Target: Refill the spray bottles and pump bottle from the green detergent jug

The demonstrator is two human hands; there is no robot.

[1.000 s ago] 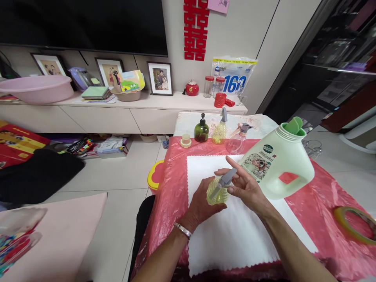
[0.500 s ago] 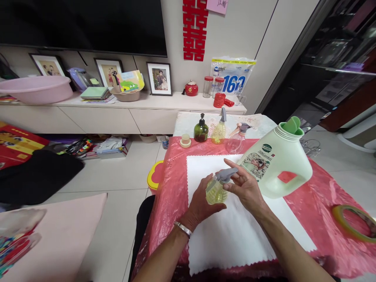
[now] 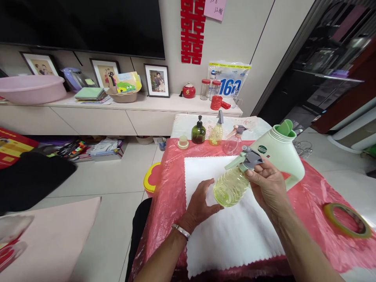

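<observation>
- Centre of frame: the right hand [image 3: 268, 188] grasped the yellow spray bottle [image 3: 232, 184] at its neck, lifted and tilted above the white cloth [image 3: 232, 235].
- Lower centre: the left hand [image 3: 199, 203] lay unclenched, fingers apparently just touching the bottle's base.
- Right of centre: 1 pale green detergent jug [image 3: 286, 156] stood behind.

A big dark TV [image 3: 82, 23] is hanging on the beige wall [image 3: 243, 35] above a long low cabinet [image 3: 117, 115], pale floor tiles [image 3: 114, 176] are catching soft light, and dark shelving [image 3: 329, 66] is sitting off to one side.
</observation>
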